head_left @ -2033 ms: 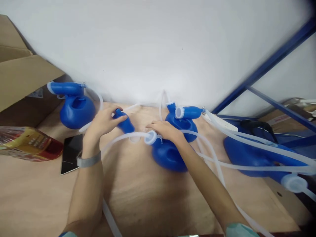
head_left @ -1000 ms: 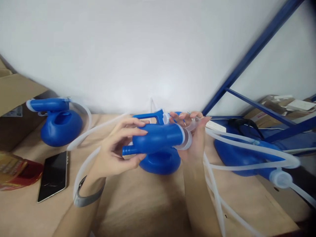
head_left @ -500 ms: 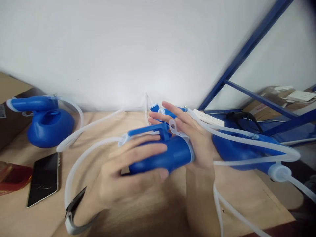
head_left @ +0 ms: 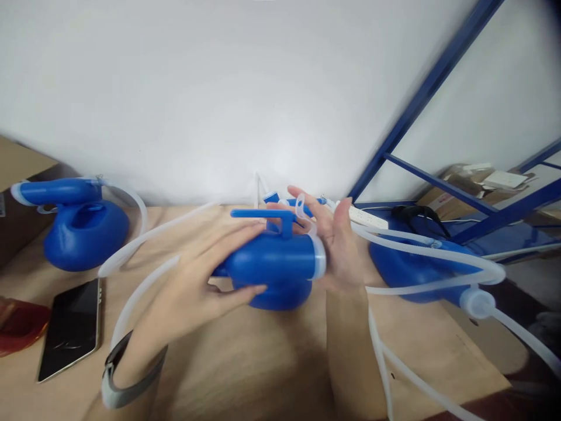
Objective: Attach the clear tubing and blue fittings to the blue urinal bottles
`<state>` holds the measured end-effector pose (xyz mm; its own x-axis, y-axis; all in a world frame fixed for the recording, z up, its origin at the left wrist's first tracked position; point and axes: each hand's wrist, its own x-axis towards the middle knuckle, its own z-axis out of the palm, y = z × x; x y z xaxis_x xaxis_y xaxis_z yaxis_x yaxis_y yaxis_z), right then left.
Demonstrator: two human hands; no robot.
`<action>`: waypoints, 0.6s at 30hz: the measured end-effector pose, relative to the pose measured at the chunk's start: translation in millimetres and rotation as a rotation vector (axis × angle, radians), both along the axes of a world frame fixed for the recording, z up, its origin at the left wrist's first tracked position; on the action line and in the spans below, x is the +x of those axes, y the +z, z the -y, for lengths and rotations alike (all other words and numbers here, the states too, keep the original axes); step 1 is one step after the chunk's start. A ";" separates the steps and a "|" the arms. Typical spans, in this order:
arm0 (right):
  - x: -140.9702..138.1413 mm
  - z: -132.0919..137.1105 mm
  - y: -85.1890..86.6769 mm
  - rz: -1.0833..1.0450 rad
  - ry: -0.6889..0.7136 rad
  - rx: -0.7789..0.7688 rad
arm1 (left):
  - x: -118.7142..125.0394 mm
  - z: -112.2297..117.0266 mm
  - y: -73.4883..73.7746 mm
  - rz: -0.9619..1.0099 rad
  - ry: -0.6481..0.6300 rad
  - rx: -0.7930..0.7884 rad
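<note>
I hold a blue plastic bottle with a thin handle on top and a white cap ring at its right end, raised a little above the wooden table. My left hand wraps round its left end, fingers curled about the body. My right hand presses its palm against the capped mouth, fingers stretched upward. A clear hose runs off to the left from the bottle's small spout.
Another blue bottle with a hose sits at the far left, beside a black phone and a red packet. More blue bottles and hoses lie right, near a white power strip and blue rack bars.
Two seconds ago the bottle lay on the table; both hands have picked it up and turned it level. Since half a second ago it has shifted slightly left and the left fingers have spread.
</note>
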<state>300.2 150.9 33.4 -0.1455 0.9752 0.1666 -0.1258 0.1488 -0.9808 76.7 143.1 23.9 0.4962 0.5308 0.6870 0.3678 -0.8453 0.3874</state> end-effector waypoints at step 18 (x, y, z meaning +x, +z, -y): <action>-23.7 2.7 -10.8 -0.256 0.065 -0.089 | -1.6 8.2 -5.8 -0.065 0.108 0.100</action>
<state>276.4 148.2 22.7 -0.1720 0.9777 0.1205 -0.3775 0.0475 -0.9248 75.1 134.9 18.2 0.4850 0.5140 0.7075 0.4802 -0.8327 0.2758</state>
